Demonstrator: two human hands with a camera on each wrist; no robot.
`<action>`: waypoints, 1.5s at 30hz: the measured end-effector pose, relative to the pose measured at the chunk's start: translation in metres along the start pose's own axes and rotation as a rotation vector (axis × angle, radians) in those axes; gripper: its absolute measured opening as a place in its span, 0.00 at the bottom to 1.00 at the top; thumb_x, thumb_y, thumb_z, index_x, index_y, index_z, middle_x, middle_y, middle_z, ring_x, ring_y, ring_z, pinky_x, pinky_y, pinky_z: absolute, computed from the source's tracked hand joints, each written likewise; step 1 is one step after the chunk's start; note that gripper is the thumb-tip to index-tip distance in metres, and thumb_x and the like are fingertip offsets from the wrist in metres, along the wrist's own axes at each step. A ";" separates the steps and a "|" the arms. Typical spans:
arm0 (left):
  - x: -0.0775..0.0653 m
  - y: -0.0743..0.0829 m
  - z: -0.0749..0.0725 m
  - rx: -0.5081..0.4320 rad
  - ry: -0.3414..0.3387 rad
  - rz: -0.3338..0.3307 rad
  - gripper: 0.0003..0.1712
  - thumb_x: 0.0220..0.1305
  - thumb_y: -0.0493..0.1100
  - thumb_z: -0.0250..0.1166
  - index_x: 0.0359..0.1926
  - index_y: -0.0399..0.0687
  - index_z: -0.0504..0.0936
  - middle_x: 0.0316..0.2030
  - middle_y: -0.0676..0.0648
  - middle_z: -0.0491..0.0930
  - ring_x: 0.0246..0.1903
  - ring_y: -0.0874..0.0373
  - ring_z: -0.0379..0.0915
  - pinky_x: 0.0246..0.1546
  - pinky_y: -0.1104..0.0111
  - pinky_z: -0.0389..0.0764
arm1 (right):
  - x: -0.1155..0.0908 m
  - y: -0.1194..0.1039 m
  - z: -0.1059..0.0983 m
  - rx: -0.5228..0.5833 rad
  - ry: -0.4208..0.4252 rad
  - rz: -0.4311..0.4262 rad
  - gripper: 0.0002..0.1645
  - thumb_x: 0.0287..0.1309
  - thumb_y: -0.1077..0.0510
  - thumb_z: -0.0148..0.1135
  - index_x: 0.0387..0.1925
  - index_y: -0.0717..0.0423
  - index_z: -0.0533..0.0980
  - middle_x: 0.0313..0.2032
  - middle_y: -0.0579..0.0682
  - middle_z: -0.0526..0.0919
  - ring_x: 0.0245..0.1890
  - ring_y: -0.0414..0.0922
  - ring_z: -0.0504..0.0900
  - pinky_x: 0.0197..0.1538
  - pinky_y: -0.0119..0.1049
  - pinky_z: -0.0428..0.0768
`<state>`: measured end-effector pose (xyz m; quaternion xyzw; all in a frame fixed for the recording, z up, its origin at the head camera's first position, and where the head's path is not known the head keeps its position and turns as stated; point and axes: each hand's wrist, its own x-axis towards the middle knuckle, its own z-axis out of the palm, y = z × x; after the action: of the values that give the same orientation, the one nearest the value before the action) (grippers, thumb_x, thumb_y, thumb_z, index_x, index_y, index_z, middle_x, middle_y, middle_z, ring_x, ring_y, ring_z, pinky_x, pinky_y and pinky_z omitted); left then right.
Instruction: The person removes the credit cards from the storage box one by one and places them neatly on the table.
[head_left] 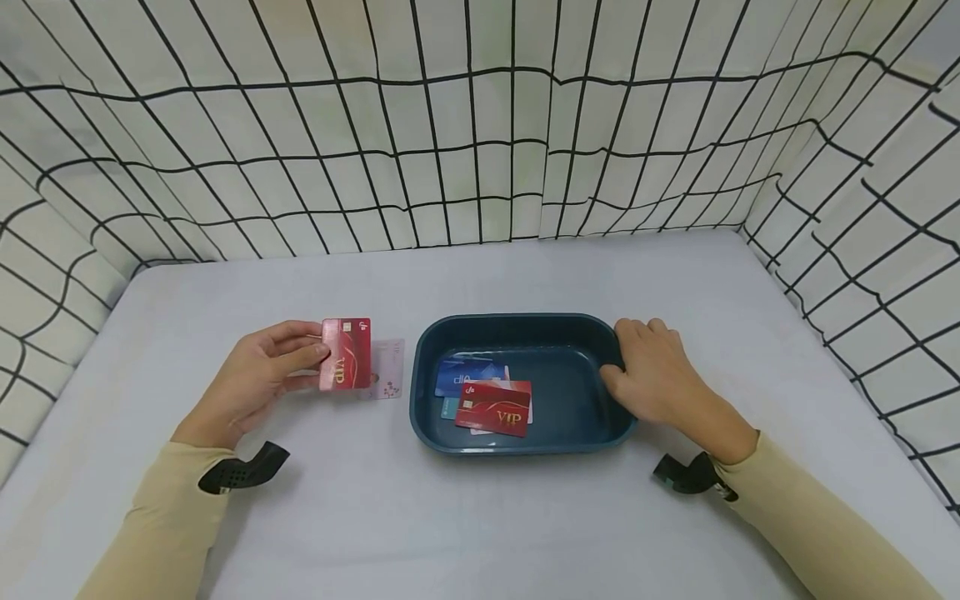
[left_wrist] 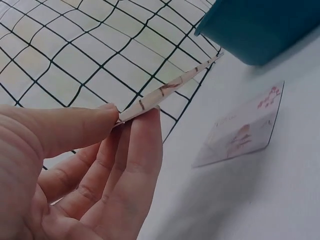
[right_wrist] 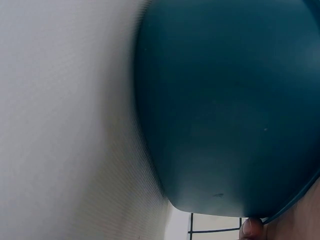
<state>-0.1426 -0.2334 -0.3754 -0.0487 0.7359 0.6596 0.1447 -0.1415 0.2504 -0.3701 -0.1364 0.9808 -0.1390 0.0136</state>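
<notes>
Left hand [head_left: 258,375] pinches red card [head_left: 349,354]; right hand [head_left: 654,375] seemingly grips tray [head_left: 573,392].

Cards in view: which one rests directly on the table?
The pale pink card beside the tray; the left hand holds one red VIP card, the other cards lie in the tray.

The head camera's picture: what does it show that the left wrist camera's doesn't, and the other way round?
Only the head view shows the cards inside the blue tray, the right hand gripping the tray's end, and the red VIP face of the held card.

Only the left wrist view shows that held card nearly edge-on, and the pale card with nothing in front of it.

Both share the left hand pinching its card, the pale card on the white table, the tray and the dark grid behind.
</notes>
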 end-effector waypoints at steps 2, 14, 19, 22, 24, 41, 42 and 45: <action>0.000 -0.002 -0.002 0.006 0.011 -0.016 0.21 0.69 0.50 0.69 0.59 0.55 0.75 0.45 0.64 0.85 0.47 0.67 0.79 0.44 0.74 0.88 | 0.000 0.000 0.000 0.000 0.002 -0.001 0.08 0.58 0.55 0.50 0.32 0.57 0.67 0.27 0.52 0.69 0.32 0.51 0.62 0.37 0.40 0.56; 0.003 -0.008 -0.011 0.073 0.016 -0.061 0.17 0.71 0.49 0.67 0.57 0.60 0.75 0.44 0.67 0.83 0.49 0.69 0.75 0.44 0.75 0.87 | 0.001 0.002 0.002 -0.003 0.013 -0.009 0.08 0.57 0.55 0.50 0.32 0.58 0.67 0.27 0.52 0.69 0.32 0.51 0.62 0.37 0.40 0.56; 0.004 -0.011 -0.013 0.121 0.023 -0.054 0.16 0.73 0.47 0.65 0.58 0.58 0.74 0.43 0.67 0.82 0.46 0.71 0.77 0.44 0.74 0.87 | 0.000 0.002 0.002 -0.004 0.017 -0.011 0.08 0.57 0.55 0.50 0.31 0.57 0.67 0.27 0.52 0.69 0.31 0.51 0.62 0.37 0.40 0.56; 0.005 -0.012 -0.013 0.150 0.025 -0.053 0.18 0.73 0.47 0.65 0.60 0.53 0.73 0.42 0.68 0.82 0.45 0.72 0.78 0.44 0.74 0.87 | 0.000 0.002 0.001 -0.004 0.018 -0.010 0.08 0.57 0.55 0.50 0.31 0.57 0.67 0.26 0.52 0.69 0.31 0.51 0.62 0.37 0.40 0.56; 0.005 -0.013 -0.013 0.169 0.026 -0.053 0.22 0.73 0.47 0.65 0.63 0.49 0.72 0.42 0.68 0.82 0.45 0.72 0.78 0.44 0.74 0.88 | 0.000 0.001 0.001 -0.002 0.016 -0.008 0.08 0.57 0.55 0.50 0.31 0.57 0.67 0.27 0.52 0.69 0.31 0.51 0.62 0.37 0.40 0.56; 0.006 -0.016 -0.016 0.197 0.034 -0.082 0.32 0.71 0.52 0.67 0.67 0.42 0.69 0.42 0.67 0.81 0.42 0.70 0.82 0.45 0.72 0.88 | -0.001 -0.001 0.001 -0.005 0.031 -0.013 0.08 0.57 0.56 0.51 0.30 0.56 0.67 0.25 0.51 0.67 0.30 0.50 0.61 0.36 0.39 0.55; 0.006 -0.016 -0.016 0.200 0.034 -0.082 0.34 0.71 0.53 0.68 0.68 0.41 0.68 0.43 0.66 0.81 0.42 0.70 0.82 0.45 0.72 0.88 | -0.001 -0.001 0.001 -0.005 0.031 -0.013 0.08 0.57 0.56 0.51 0.30 0.57 0.67 0.25 0.51 0.67 0.30 0.50 0.61 0.36 0.39 0.55; 0.007 -0.016 -0.016 0.203 0.029 -0.082 0.38 0.70 0.54 0.68 0.70 0.37 0.66 0.45 0.65 0.79 0.43 0.70 0.82 0.46 0.72 0.88 | -0.001 -0.001 0.001 -0.004 0.032 -0.013 0.07 0.57 0.56 0.51 0.30 0.57 0.67 0.25 0.51 0.67 0.30 0.50 0.61 0.36 0.39 0.55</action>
<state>-0.1472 -0.2506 -0.3914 -0.0736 0.7984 0.5743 0.1650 -0.1407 0.2494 -0.3708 -0.1406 0.9802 -0.1394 -0.0031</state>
